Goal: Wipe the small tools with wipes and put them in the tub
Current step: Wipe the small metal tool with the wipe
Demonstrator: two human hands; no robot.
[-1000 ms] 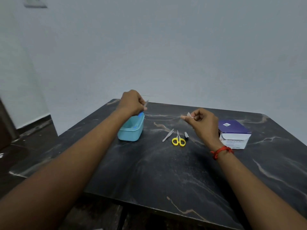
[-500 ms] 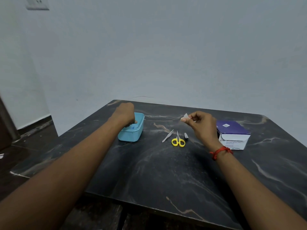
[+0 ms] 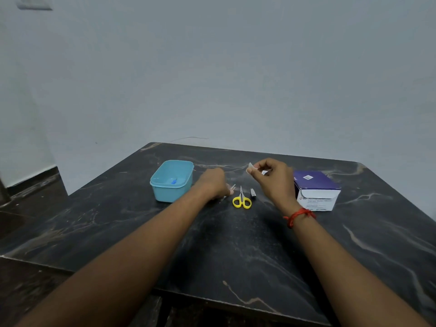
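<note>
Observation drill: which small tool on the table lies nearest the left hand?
The slim silver tool beside the left hand; yellow-handled scissors and nail clipper lie farther right.

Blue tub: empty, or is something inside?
Not empty: the open-topped tub has one small blue-tipped item lying on its floor.

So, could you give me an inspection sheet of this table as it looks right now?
Surface: black marbled table, pale veins.
Job's things: blue tub with a small blue item inside; yellow-handled scissors; small clipper; slim metal tool; wipe.
Clutter: purple-and-white box, contents not visible.
Grips: left hand at the slim metal tool, hold unclear from blur; right hand pinches the wipe.
Cables: nothing seen.
Surroundings: pale wall; wall switch; dark floor.
</note>
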